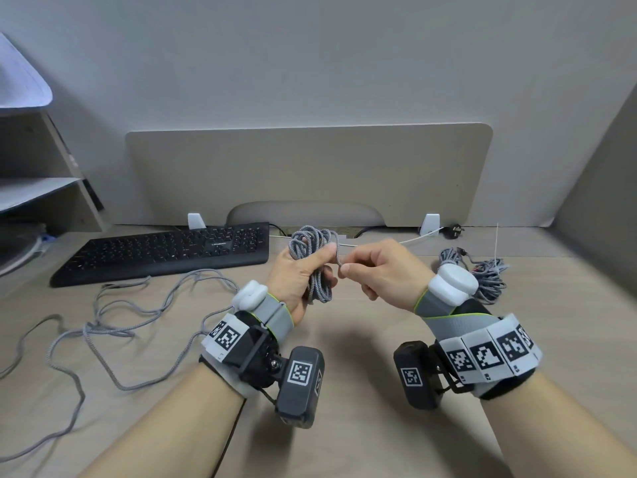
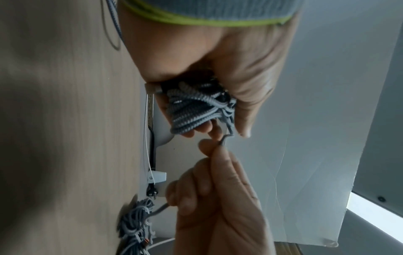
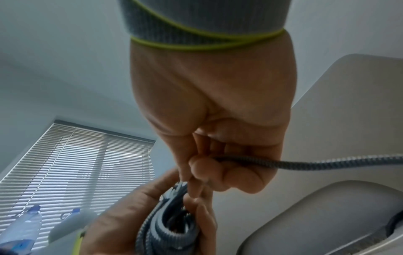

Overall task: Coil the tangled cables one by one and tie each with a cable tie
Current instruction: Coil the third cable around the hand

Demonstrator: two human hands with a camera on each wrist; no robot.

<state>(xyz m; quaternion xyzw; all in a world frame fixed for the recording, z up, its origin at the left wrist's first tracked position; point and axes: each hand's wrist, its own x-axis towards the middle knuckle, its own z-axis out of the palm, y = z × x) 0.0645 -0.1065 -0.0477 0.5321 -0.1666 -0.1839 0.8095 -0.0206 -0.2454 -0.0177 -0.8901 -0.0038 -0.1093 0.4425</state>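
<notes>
Head view: left hand [image 1: 300, 274] grips a coiled grey braided cable bundle [image 1: 312, 257] above the pale wooden desk [image 1: 344, 339]; right hand [image 1: 375, 270] pinches its free end. 1 loose grey cable [image 1: 113, 319] lies left; 1 tied grey bundle [image 1: 482, 274] lies right.
Left wrist view: fingers [image 2: 202, 128] curl round the coil [image 2: 191, 108].
Right wrist view: thumb and forefinger [image 3: 202, 169] pinch the cable strand [image 3: 305, 163].

Below the grip the desk [image 1: 344, 391] lies bare; loose cable [image 1: 103, 326] sprawls left, keyboard [image 1: 165, 251] beyond, bundled cable [image 1: 489, 274] right.

right hand [image 3: 220, 131] pinching braided cable [image 3: 327, 163]
</notes>
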